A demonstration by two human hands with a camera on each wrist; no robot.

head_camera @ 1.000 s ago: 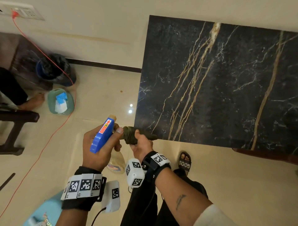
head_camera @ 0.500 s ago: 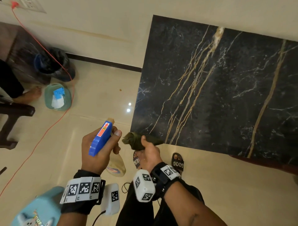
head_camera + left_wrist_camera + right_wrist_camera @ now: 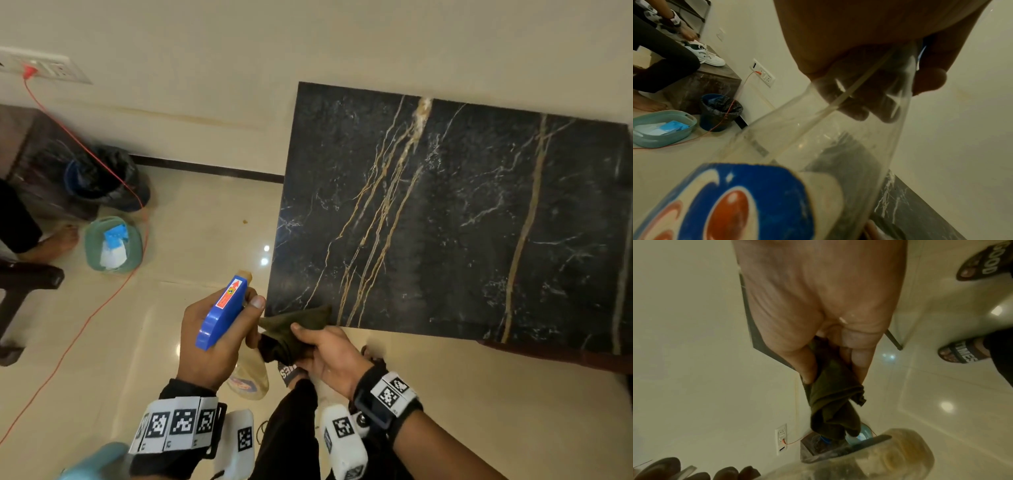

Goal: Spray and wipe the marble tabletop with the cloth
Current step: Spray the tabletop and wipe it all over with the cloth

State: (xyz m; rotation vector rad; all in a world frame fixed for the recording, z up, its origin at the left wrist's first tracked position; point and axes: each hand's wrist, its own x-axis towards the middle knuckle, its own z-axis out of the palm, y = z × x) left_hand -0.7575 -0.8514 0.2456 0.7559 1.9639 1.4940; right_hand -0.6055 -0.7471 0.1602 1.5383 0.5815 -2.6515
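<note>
My left hand grips the spray bottle low in the centre of the head view, fingers curled round its neck and thumb laid along the blue trigger head; the clear body with its blue and red label hangs below my palm, and it fills the left wrist view as well; the nozzle points toward the upper right of the frame, at the near left corner of the marble tabletop. My right hand sits just beside the left, clenched on a bunched dark green cloth, thumb pressed on top; one end of the cloth overlaps the tabletop's lower left corner, though I cannot tell whether it touches the stone. The black slab with gold and white veins takes up the right half of the frame, its far edge against the cream wall. At the left of the frame a teal basket stands on the tiled floor near a bin lined with a black bag; an orange cable runs from the wall socket at upper left down across the floor.
</note>
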